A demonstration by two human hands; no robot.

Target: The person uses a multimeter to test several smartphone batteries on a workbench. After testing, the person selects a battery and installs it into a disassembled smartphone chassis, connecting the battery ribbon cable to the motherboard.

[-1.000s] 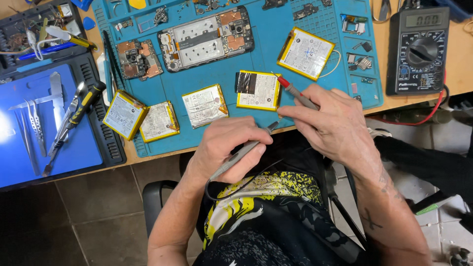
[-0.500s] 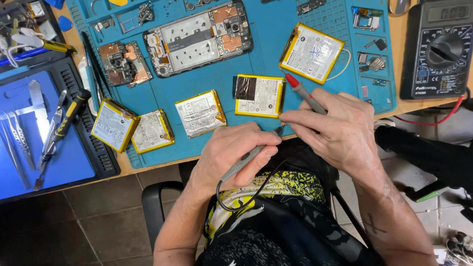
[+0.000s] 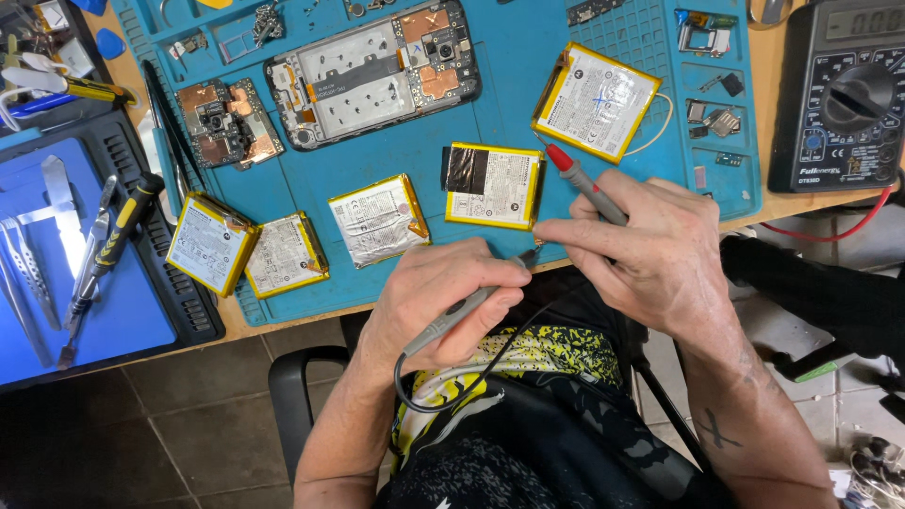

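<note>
My left hand [image 3: 443, 306] grips a grey test probe [image 3: 471, 306] with a black lead, its tip at the lower right corner of a yellow-edged phone battery [image 3: 504, 186]. My right hand [image 3: 650, 254] holds a red-tipped probe [image 3: 580, 179], whose tip points up beside the same battery's right edge. The battery lies on a blue work mat [image 3: 509, 75] near the table's front edge. Two fingers of my right hand pinch something small at the battery's corner; I cannot tell what.
Several other flat batteries [image 3: 377, 219] [image 3: 596, 102] [image 3: 212, 243] lie on the mat, with an opened phone [image 3: 372, 71] and a circuit board [image 3: 222, 121]. A black multimeter [image 3: 844, 90] stands at right. Tweezers and a screwdriver [image 3: 113, 236] rest on a blue tray at left.
The view has shifted down and closer. Both hands have stayed on their probes, which have drawn in toward the middle battery's right corner.
</note>
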